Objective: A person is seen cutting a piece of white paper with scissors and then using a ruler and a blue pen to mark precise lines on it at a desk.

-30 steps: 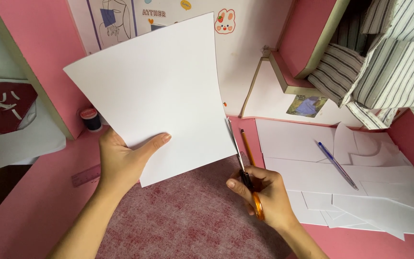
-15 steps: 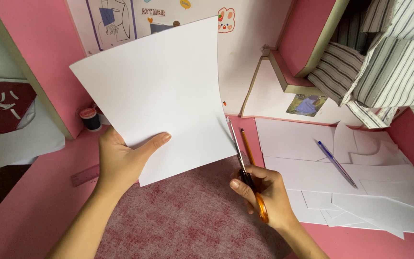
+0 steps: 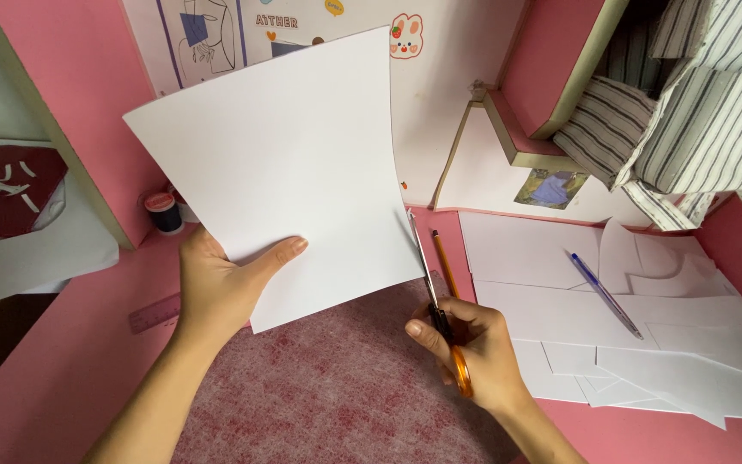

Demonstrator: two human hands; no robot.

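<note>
Two hands busy — left hand [image 3: 221, 288] pinches the white paper sheet [image 3: 289, 167] at its lower edge, held upright above the red mat [image 3: 337, 395]. Right hand [image 3: 474, 348] grips orange-handled scissors [image 3: 440, 309] just right of the sheet — blades at its edge.

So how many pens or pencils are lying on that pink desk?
2. An orange pencil lies just right of the scissors in the right hand. A blue pen rests on the paper pieces further right. More could be hidden under the large sheet.
</note>
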